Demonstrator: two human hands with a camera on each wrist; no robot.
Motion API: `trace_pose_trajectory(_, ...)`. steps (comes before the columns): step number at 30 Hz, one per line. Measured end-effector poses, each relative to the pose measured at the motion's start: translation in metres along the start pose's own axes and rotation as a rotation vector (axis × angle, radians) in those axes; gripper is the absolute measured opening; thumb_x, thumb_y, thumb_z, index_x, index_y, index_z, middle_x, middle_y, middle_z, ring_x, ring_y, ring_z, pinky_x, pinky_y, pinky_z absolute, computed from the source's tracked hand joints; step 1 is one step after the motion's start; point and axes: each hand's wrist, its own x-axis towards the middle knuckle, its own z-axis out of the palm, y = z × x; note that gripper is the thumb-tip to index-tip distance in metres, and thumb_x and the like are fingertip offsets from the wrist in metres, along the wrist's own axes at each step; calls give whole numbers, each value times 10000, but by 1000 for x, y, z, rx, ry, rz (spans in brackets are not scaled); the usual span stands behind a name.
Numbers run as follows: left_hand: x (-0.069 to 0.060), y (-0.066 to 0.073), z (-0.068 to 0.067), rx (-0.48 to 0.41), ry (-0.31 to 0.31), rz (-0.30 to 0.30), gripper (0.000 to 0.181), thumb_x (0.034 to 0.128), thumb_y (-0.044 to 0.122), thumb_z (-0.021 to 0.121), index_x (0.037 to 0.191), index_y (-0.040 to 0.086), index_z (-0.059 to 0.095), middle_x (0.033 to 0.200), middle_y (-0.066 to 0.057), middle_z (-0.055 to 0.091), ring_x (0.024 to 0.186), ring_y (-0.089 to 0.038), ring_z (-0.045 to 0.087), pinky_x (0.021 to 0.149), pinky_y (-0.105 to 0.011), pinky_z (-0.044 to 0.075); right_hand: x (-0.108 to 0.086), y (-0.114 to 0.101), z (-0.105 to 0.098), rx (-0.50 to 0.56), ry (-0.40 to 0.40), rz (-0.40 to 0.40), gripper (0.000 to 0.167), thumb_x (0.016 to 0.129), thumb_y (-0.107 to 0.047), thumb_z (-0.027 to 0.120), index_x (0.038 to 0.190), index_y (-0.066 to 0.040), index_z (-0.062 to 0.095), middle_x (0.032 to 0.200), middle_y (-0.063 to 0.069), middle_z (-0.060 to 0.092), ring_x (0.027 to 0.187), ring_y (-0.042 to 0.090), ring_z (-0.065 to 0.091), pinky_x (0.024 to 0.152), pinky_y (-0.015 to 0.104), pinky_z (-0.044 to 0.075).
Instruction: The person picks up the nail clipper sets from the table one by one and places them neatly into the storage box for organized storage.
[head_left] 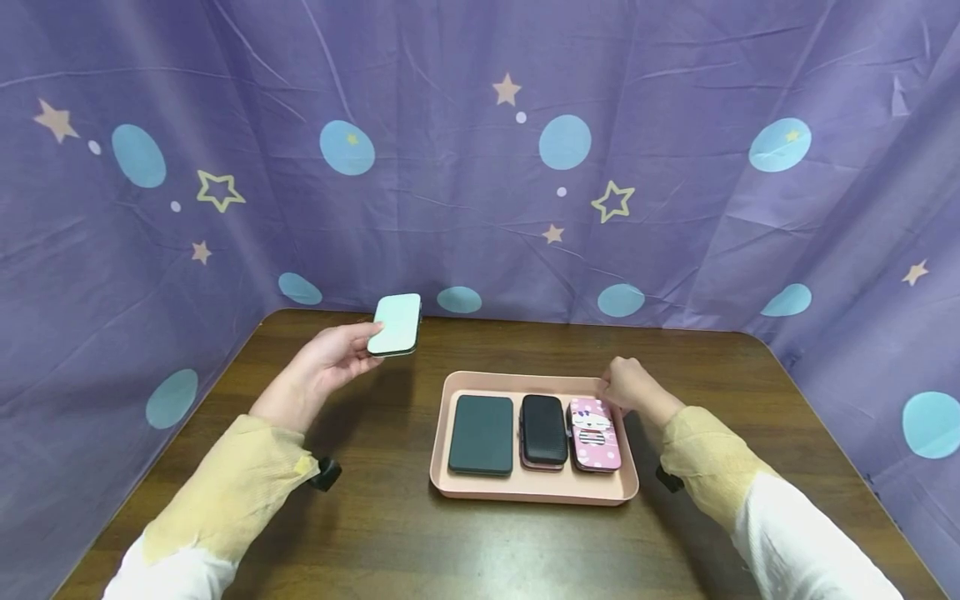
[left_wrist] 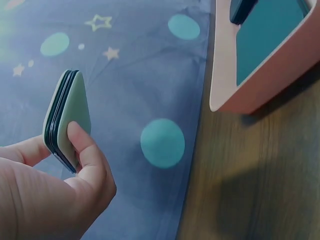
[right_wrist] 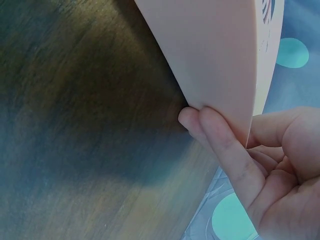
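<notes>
My left hand pinches a pale mint flat case between thumb and fingers, held up over the table left of the tray. In the left wrist view the case stands edge-on with dark rims along its side. At the far right corner of a pink tray, my right hand grips the wall, thumb inside and fingers outside; the right wrist view shows that tray wall close up. Inside the tray lie a dark green flat case, a black case and a pink cartoon-print case, side by side.
A brown wooden table carries the tray. Behind it and along both sides hangs a purple curtain with stars and blue ovals, meeting the table's back edge.
</notes>
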Motion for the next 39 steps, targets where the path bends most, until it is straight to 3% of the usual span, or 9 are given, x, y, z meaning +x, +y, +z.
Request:
trace_pose_trajectory(6, -4, -12, 14, 98, -39, 59, 88, 968, 51, 477, 1020, 23, 542, 800, -5, 680, 770, -89, 642, 693, -217, 516, 0, 1, 0, -27, 15, -28, 251, 741, 13, 491, 592, -62, 678, 640, 119, 671, 374, 89, 575, 512, 253, 521)
trace_pose_trajectory(12, -3, -29, 27, 150, -37, 125, 225, 966, 35, 474, 1170, -42, 422, 831, 6, 657, 790, -91, 646, 720, -233, 539, 0, 1, -1, -68, 39, -53, 267, 757, -1, 496, 565, -66, 669, 611, 111, 665, 379, 89, 575, 617, 333, 551)
trace_pose_trajectory(18, -3, -47, 35, 203, -16, 115, 383, 948, 32, 504, 1267, -119, 355, 848, 0, 639, 794, -95, 641, 724, -248, 543, 0, 1, 0, -59, 24, -41, 271, 744, 6, 481, 562, -70, 667, 620, 120, 667, 373, 92, 574, 590, 310, 543)
trace_pose_trajectory(26, 3, -67, 44, 281, -10, 119, 430, 927, 39, 536, 1265, -170, 371, 824, -1, 642, 754, -96, 645, 669, -242, 542, 0, 2, 0, -71, 37, -45, 270, 757, -1, 496, 587, -77, 691, 606, 98, 668, 380, 84, 573, 677, 382, 554)
trace_pose_trajectory(32, 7, -80, 51, 325, 15, 108, 429, 911, 52, 576, 1241, -173, 418, 841, -41, 648, 734, -110, 651, 650, -255, 549, 0, 2, 0, -43, 13, -26, 283, 758, 3, 477, 567, -74, 672, 618, 114, 669, 373, 86, 575, 592, 304, 547)
trace_pose_trajectory(39, 11, -95, 58, 403, 27, 114, 444, 886, 62, 618, 1237, -158, 458, 925, -116, 648, 719, -122, 645, 648, -275, 558, 0, 1, 1, -26, 1, -12, 262, 772, 1, 484, 651, -46, 712, 673, 149, 682, 377, 92, 577, 519, 251, 524)
